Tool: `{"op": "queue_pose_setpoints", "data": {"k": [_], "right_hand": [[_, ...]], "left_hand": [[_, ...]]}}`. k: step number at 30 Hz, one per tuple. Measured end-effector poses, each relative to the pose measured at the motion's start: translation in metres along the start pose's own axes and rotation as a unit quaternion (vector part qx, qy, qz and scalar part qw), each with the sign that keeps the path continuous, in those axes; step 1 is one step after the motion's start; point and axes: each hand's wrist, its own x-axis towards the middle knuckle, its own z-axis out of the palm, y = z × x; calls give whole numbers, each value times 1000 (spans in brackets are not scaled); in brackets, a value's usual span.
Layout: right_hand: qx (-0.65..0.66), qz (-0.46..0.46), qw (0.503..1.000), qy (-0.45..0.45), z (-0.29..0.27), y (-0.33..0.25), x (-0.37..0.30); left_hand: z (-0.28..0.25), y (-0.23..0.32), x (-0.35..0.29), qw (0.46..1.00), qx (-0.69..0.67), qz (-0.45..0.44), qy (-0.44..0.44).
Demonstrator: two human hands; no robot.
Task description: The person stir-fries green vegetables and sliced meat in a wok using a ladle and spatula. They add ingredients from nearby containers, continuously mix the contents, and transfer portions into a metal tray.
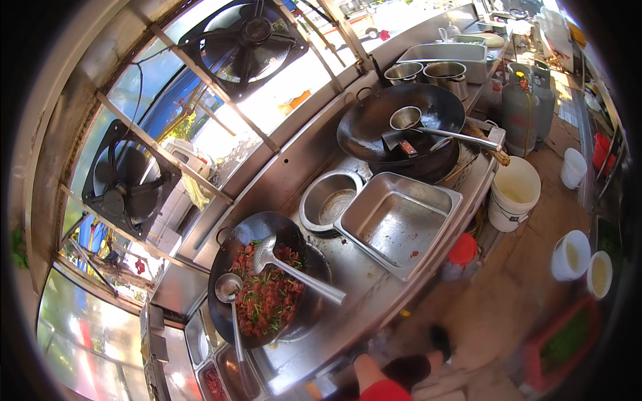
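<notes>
Neither my left hand nor my right hand can be made out. At the lower edge, a short stretch of bare limb point(366, 372) shows beside red cloth point(384, 391). Nearby on the steel counter, a dark wok point(224, 257) holds browned meat pieces point(267, 301) with green strips. Across it rest a perforated skimmer point(265, 255), its handle over the right rim, and a ladle point(229, 286), its handle toward the bottom. An oblong steel pan point(401, 220) with a few scraps stands beyond, beside a round steel pot point(328, 200).
A second large wok point(354, 127), with a ladle point(406, 118) across it, sits farther along the counter. Gas cylinders point(520, 117) and a white bucket point(513, 190) stand right of it. Smaller buckets point(570, 256) and a red crate point(528, 357) are on the floor. Fans point(254, 33) hang at left.
</notes>
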Motion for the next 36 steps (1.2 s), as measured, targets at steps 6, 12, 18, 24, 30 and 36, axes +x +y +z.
{"op": "queue_pose_setpoints", "data": {"k": [6,12,18,24,30,36], "right_hand": [[-65,-14,997,-28,-35,-9,5],[-229,73,970,20,-33,-19,-1],[-385,109,907,131,-10,-19,-4],[-457,131,863,173,-10,-25,1],[-479,146,844,194,-10,-19,3],[-472,165,845,189,-10,-22,-8]], "left_hand": [[86,-28,-42,995,-11,71,76],[161,12,-50,959,-186,-196,90],[235,89,-109,913,-316,-244,83],[266,147,-165,790,-473,-391,8],[267,177,-189,719,-547,-428,24],[279,179,-195,771,-510,-380,38]]}}
